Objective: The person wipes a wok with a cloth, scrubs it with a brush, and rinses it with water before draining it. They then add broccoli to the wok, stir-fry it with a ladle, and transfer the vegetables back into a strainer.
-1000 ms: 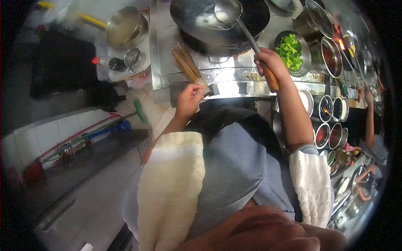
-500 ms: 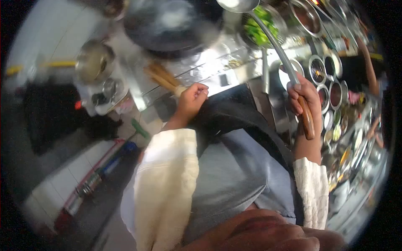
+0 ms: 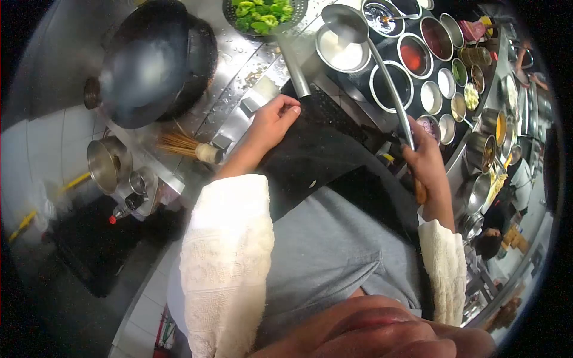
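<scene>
My right hand (image 3: pixel 427 156) is wrapped round the wooden handle of a long metal ladle (image 3: pixel 391 83). The ladle's bowl hangs over the edge of a metal pot with white contents (image 3: pixel 352 58). My left hand (image 3: pixel 276 122) is loosely closed at the counter's front edge, fingers curled in, with nothing showing in it. Just beyond it lies the metal handle of a perforated strainer (image 3: pixel 292 68), which holds chopped green vegetables (image 3: pixel 261 17). A bamboo wok brush (image 3: pixel 190 149) lies left of that hand. A large dark wok (image 3: pixel 152 65) sits on the stove farther left.
Several metal containers of sauces and seasonings stand on the right, among them one of red liquid (image 3: pixel 413 55). At the left are a metal pot (image 3: pixel 108 164) and a bottle with a red tip (image 3: pixel 124 209). People stand in the far right background.
The view has turned toward the right, so the wok and strainer sit farther left. The ladle's bowl has moved from near the vegetables to the pot with white contents. Both hands stay closed.
</scene>
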The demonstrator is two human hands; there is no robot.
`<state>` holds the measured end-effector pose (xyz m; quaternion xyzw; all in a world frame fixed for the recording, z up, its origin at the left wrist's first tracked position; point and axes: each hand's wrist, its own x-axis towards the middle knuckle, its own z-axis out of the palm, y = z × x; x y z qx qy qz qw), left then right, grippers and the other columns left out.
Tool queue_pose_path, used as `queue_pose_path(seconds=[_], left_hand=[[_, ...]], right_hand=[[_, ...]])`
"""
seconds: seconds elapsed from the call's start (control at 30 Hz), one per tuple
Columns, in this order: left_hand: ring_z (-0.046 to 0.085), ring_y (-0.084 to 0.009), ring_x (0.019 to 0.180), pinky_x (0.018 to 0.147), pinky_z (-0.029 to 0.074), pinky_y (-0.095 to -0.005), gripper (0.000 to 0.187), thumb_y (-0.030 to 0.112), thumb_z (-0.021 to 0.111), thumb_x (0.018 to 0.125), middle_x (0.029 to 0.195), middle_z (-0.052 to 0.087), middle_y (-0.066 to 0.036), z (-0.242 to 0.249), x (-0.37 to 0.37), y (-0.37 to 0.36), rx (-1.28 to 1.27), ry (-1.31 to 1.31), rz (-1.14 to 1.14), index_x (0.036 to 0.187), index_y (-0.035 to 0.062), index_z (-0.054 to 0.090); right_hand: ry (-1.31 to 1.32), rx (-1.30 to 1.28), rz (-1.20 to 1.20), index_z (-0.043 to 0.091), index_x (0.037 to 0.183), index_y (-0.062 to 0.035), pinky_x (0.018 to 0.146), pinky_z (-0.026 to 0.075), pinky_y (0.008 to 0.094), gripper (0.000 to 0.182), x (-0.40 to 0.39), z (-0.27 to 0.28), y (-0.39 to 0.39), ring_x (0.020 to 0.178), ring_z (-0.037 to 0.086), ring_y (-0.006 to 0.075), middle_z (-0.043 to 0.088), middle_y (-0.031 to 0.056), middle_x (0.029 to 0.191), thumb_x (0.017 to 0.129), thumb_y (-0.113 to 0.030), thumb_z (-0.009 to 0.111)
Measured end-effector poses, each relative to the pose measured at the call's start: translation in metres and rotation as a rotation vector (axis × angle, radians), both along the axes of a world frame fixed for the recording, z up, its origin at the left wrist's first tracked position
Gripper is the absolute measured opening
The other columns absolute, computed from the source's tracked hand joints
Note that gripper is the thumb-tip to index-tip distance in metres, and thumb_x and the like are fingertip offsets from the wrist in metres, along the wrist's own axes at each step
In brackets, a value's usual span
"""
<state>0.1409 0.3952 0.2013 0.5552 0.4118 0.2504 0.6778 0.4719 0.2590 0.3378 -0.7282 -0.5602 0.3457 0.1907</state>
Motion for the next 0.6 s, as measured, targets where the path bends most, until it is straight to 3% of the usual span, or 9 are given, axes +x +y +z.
queue_pose_path(seconds=[0.03,0.07,0.13,0.2,0.27,0.33,0.4,0.43,0.6], left_hand=[[0.064,-0.0132,0.086,0.075,0.051,-0.0275,0.022,0.017,0.062,0.095,0.096,0.067,-0.007,0.006,0.009,0.003,0.122,0.167,0.038,0.111,0.002,0.062],[0.064,-0.0144,0.086,0.076,0.051,-0.0288,0.021,0.017,0.063,0.093,0.096,0.068,-0.007,0.006,0.015,0.005,0.246,0.329,0.08,0.109,0.0019,0.063],[0.064,-0.0164,0.085,0.077,0.051,-0.0306,0.02,0.017,0.064,0.091,0.098,0.067,-0.009,-0.006,0.026,0.009,0.222,0.327,0.211,0.105,0.0016,0.064],[0.067,-0.0255,0.085,0.076,0.052,-0.0355,0.019,0.019,0.066,0.088,0.094,0.066,-0.014,-0.012,0.028,0.01,0.305,0.31,0.389,0.098,0.0022,0.065],[0.063,-0.0331,0.089,0.078,0.05,-0.0379,0.017,0.015,0.066,0.085,0.095,0.062,-0.016,-0.01,0.03,0.007,0.494,0.366,0.353,0.096,0.0032,0.065],[0.063,-0.0254,0.094,0.082,0.05,-0.0364,0.02,0.019,0.066,0.088,0.099,0.065,-0.012,-0.006,0.025,0.0,0.512,0.359,0.273,0.101,0.0033,0.064],[0.062,-0.0208,0.089,0.078,0.049,-0.031,0.02,0.019,0.067,0.087,0.096,0.063,-0.01,0.009,0.023,-0.012,0.409,0.331,0.258,0.1,0.0046,0.064],[0.062,-0.0195,0.088,0.078,0.049,-0.0308,0.02,0.02,0.067,0.087,0.096,0.063,-0.009,0.019,0.018,-0.015,0.363,0.327,0.22,0.101,0.0051,0.065],[0.061,-0.0203,0.08,0.073,0.048,-0.0324,0.022,0.025,0.067,0.088,0.089,0.063,-0.009,0.03,-0.005,-0.034,0.302,0.199,0.169,0.097,0.0047,0.066]], right_hand=[[0.033,-0.026,-0.058,0.043,0.143,-0.0046,0.096,0.047,0.0402,0.065,0.004,-0.007,-0.011,0.111,0.063,0.0307,0.065,0.0192,0.118,0.08,0.003,0.058],[0.033,-0.026,-0.061,0.043,0.143,-0.0046,0.096,0.047,0.0402,0.065,0.002,-0.016,-0.02,0.111,0.063,0.0307,0.065,0.0192,0.118,0.08,0.003,0.058],[-0.227,-0.041,-0.084,0.043,0.144,-0.0107,0.093,0.048,0.0405,0.065,0.005,-0.031,-0.031,0.109,0.063,0.0372,0.062,0.0242,0.119,0.082,0.001,0.06],[-0.228,-0.028,-0.055,0.043,0.144,-0.0166,0.093,0.048,0.0417,0.066,0.015,-0.041,-0.036,0.11,0.059,0.0416,0.058,0.0279,0.119,0.083,-0.002,0.062],[-0.178,-0.133,-0.061,0.044,0.143,-0.0094,0.089,0.049,0.0428,0.062,0.021,-0.038,-0.039,0.108,0.063,0.0392,0.065,0.0228,0.116,0.084,-0.003,0.061],[-0.111,0.269,0.169,0.045,0.142,-0.0027,0.074,0.052,0.0371,0.062,0.066,-0.096,-0.058,0.088,0.068,0.0278,0.069,0.0125,0.101,0.082,-0.003,0.06],[0.449,-0.217,-0.16,0.045,0.141,0.0015,0.054,0.047,0.0255,0.063,0.05,-0.047,-0.027,0.062,0.059,0.0122,0.063,0.0022,0.088,0.079,-0.003,0.056],[0.524,-0.287,-0.244,0.046,0.142,-0.0014,0.043,0.037,0.0186,0.065,0.032,-0.02,-0.008,0.047,0.045,0.0057,0.056,0.0003,0.082,0.077,-0.004,0.055],[0.676,-0.279,0.11,0.05,0.138,-0.0025,0.044,0.04,0.022,0.062,-0.023,-0.007,0.097,0.05,0.049,0.007,0.058,0.0015,0.081,0.08,-0.018,0.066]])
